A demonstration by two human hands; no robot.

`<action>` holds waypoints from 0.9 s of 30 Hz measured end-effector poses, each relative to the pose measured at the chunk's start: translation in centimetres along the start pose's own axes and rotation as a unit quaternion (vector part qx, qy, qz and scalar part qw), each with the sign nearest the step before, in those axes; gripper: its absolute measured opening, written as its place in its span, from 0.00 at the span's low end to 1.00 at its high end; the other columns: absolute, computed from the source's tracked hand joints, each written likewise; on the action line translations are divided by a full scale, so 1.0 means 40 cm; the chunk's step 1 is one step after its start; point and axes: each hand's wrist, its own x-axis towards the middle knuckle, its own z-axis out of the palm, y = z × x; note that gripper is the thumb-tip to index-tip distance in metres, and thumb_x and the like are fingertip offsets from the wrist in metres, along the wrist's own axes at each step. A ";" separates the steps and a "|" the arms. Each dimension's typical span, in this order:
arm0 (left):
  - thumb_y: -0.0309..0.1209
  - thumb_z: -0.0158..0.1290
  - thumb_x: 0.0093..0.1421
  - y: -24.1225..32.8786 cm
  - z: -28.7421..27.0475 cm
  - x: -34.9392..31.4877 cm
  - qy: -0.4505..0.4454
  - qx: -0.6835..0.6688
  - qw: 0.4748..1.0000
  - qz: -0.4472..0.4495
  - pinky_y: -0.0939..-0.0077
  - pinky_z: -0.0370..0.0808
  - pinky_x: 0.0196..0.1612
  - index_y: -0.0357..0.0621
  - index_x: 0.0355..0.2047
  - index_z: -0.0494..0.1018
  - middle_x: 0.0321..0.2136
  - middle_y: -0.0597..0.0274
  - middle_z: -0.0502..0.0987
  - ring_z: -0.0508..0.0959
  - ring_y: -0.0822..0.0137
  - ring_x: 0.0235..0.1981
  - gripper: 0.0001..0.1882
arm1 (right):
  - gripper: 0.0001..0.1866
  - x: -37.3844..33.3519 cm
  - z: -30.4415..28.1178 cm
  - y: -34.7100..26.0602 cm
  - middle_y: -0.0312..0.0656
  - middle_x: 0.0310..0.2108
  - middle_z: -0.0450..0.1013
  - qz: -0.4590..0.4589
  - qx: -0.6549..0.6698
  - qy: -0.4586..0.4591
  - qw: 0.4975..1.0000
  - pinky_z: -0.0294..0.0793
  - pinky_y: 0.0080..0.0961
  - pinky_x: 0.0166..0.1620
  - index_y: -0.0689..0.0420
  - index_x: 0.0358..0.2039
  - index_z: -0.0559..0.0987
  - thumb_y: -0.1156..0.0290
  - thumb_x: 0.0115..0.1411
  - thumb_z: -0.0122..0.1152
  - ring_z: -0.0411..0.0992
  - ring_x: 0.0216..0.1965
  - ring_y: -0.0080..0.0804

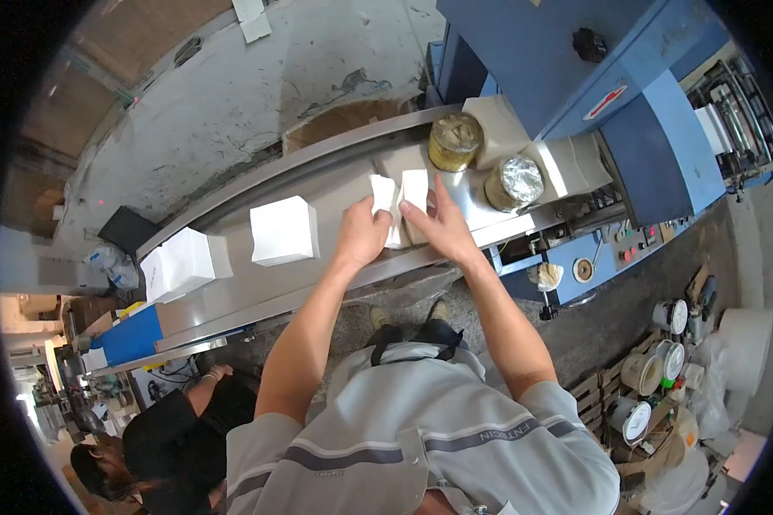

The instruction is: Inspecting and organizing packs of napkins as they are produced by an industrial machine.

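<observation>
My left hand is closed round a small stack of white paper, thumb along its near side. Right beside it, my right hand grips another narrow stack of white paper between thumb and fingers. The two stacks stand close together over the metal conveyor table, with a slim gap at their tops. Further left on the table sits a square white paper stack. Beyond that lies a larger white paper pile that leans toward the left end.
Two foil-topped tins stand just right of my hands, near a blue machine with a control panel. A blue belt ends the table at left. A co-worker in black is at lower left. Buckets line the right floor.
</observation>
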 end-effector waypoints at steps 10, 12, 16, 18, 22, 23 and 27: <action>0.29 0.48 0.63 -0.062 -0.159 0.060 -0.043 -0.247 0.967 -0.051 0.73 0.75 0.37 0.35 0.43 0.79 0.33 0.61 0.82 0.79 0.71 0.32 0.14 | 0.47 -0.011 -0.026 -0.023 0.70 0.53 0.69 -0.017 -0.152 0.020 0.988 0.66 0.36 0.60 0.69 0.70 0.45 0.63 0.59 0.58 0.70 0.57 0.57; 0.29 0.49 0.63 -0.069 -0.230 0.111 -0.005 -0.290 0.957 -0.019 0.78 0.74 0.36 0.35 0.43 0.79 0.33 0.64 0.81 0.78 0.74 0.33 0.13 | 0.46 -0.010 -0.031 -0.029 0.70 0.54 0.69 0.024 -0.166 0.015 0.986 0.65 0.36 0.60 0.69 0.70 0.45 0.64 0.60 0.57 0.70 0.57 0.57; 0.34 0.48 0.65 -0.140 -0.344 0.290 -0.006 -0.451 0.892 -0.032 0.75 0.73 0.34 0.34 0.33 0.76 0.32 0.63 0.79 0.77 0.74 0.32 0.14 | 0.40 -0.008 -0.027 -0.013 0.65 0.57 0.67 0.000 -0.153 0.031 0.988 0.63 0.33 0.62 0.68 0.70 0.49 0.70 0.62 0.55 0.67 0.60 0.52; 0.35 0.49 0.65 -0.155 -0.367 0.343 0.104 -0.295 0.945 -0.097 0.69 0.75 0.38 0.30 0.35 0.74 0.36 0.56 0.81 0.79 0.67 0.36 0.16 | 0.39 0.004 -0.024 -0.011 0.64 0.58 0.67 -0.009 -0.143 0.025 0.989 0.62 0.32 0.62 0.67 0.70 0.50 0.71 0.62 0.54 0.67 0.61 0.50; 0.37 0.50 0.66 -0.165 -0.284 0.224 0.185 -0.106 0.977 0.019 0.62 0.75 0.48 0.28 0.48 0.74 0.45 0.45 0.80 0.79 0.56 0.44 0.21 | 0.34 -0.002 -0.023 -0.031 0.59 0.58 0.68 -0.033 -0.129 0.043 0.990 0.62 0.31 0.62 0.65 0.69 0.54 0.73 0.64 0.53 0.67 0.60 0.43; 0.41 0.53 0.65 -0.150 -0.227 0.172 0.092 -0.200 0.975 -0.010 0.62 0.77 0.47 0.31 0.51 0.73 0.47 0.46 0.79 0.79 0.56 0.46 0.24 | 0.33 -0.005 -0.021 -0.030 0.59 0.56 0.70 -0.046 -0.124 0.057 0.990 0.65 0.31 0.60 0.64 0.68 0.56 0.73 0.64 0.52 0.69 0.58 0.43; 0.58 0.53 0.63 -0.060 -0.098 0.007 -0.117 -0.480 0.838 -0.232 0.56 0.79 0.48 0.37 0.59 0.66 0.52 0.49 0.74 0.78 0.52 0.50 0.38 | 0.29 -0.013 0.040 -0.064 0.59 0.48 0.75 -0.117 -0.153 0.003 0.981 0.74 0.33 0.50 0.60 0.66 0.62 0.80 0.63 0.51 0.76 0.48 0.45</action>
